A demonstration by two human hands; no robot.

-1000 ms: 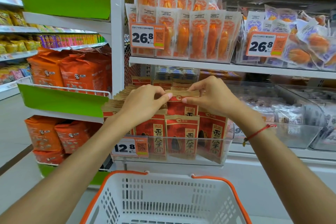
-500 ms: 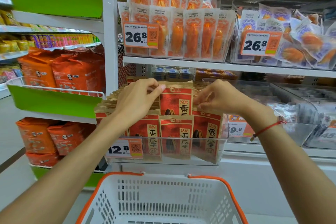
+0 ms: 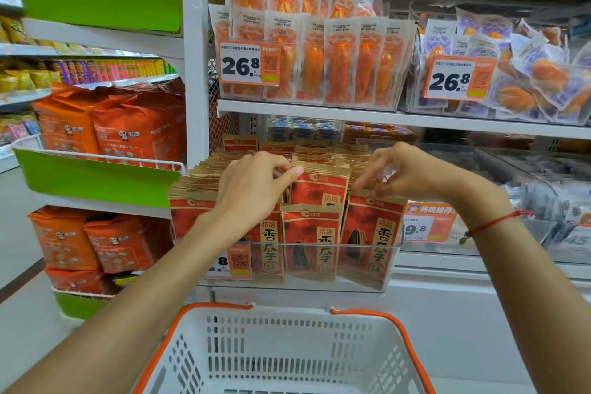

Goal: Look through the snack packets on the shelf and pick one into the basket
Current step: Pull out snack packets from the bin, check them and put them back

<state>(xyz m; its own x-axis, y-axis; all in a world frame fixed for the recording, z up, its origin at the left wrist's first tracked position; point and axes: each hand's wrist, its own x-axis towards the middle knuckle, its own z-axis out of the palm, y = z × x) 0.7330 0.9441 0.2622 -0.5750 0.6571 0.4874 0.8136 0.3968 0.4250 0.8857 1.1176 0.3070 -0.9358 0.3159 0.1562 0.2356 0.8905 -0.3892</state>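
Observation:
Rows of red and brown sunflower seed packets (image 3: 311, 233) stand upright in a clear plastic bin (image 3: 319, 285) on the middle shelf. One packet (image 3: 319, 185) stands raised above the front row. My left hand (image 3: 252, 189) pinches its upper left edge with thumb and fingers. My right hand (image 3: 406, 174) has curled fingertips on the tops of the packets just right of it. A white basket (image 3: 281, 352) with orange rim and handles sits below the shelf, with nothing seen inside it.
Orange dried-fruit packets (image 3: 319, 57) fill the shelf above, behind a 26.8 price tag (image 3: 249, 62). Clear bins with other snacks (image 3: 527, 195) stand to the right. Orange bags (image 3: 128, 128) and green shelf fronts (image 3: 96, 176) lie at left.
The middle packet has come up out of the row between my hands. My right hand has slid right, off that packet and onto the row beside it.

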